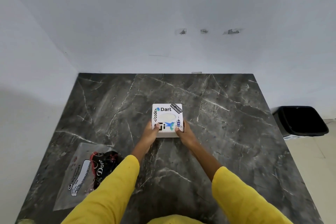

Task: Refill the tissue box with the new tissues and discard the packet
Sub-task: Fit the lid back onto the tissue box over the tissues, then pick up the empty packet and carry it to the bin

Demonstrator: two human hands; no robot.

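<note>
1. Head view: The white tissue box (167, 120) sits on the dark stone table (227, 132), right between the two hands. It has stickers on top, one that says "Dart" and one with a blue bird. Through the oval hole in the top you can see white tissues.
2. The left hand (150, 133) holds the near left corner of the box. Its thumb lies on top of the box and its fingers are wrapped along the side.
3. The right hand (184, 133) holds the near right corner the same way, thumb on top, fingers curled round the side. Both hands squeeze the box between them.
4. Both arms wear yellow sleeves (112, 187).
5. The clear plastic packet (81, 174) lies flat on the table, well to the left of the left hand and nearer the person. It has red and black print on it. It looks flat, but I cannot tell if anything is inside.
6. A black bin (301, 121) stands on the floor, far off to the right of the right hand, past the table edge.
</note>
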